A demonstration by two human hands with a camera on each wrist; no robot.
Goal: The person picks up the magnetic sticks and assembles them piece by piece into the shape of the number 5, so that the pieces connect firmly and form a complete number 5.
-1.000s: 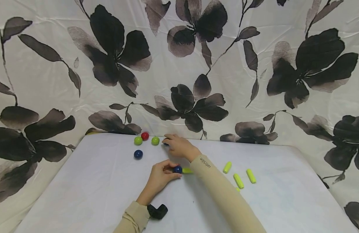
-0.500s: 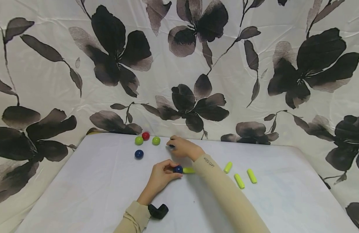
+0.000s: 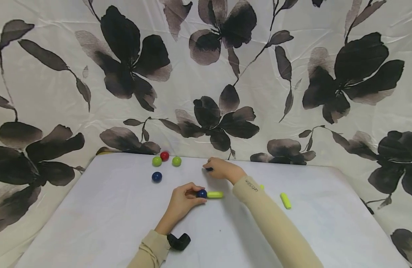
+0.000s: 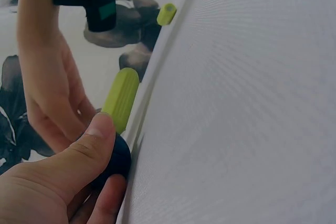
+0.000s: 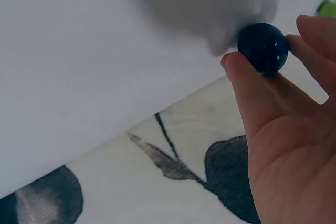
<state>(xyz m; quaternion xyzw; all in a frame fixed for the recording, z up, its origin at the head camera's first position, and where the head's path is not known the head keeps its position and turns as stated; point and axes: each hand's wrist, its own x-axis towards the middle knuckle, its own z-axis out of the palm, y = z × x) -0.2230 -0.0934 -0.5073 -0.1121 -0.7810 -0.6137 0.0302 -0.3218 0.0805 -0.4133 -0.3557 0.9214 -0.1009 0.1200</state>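
My left hand (image 3: 180,201) pinches a glossy dark blue ball (image 3: 202,193) between thumb and fingers, low over the white table. A ribbed yellow-green stick (image 3: 215,194) extends from that ball's right side, its end right against the ball; the left wrist view also shows this stick (image 4: 122,98) beyond the thumb tip. Farther back and to the right, my right hand (image 3: 223,169) holds a second dark blue ball (image 5: 262,48) at its fingertips. In the head view, most of this second ball is hidden by the fingers.
At the table's back left sit a red ball (image 3: 164,156), two green balls (image 3: 157,161) and another blue ball (image 3: 157,176). One yellow-green stick (image 3: 285,200) lies to the right; the right sleeve (image 3: 273,216) partly covers another stick (image 3: 261,187). Floral cloth (image 3: 206,74) hangs behind the table.
My right hand has drawn away from the back-left balls, moving right with the blue ball. Its sleeve now covers sticks that showed before. My left hand keeps its place.
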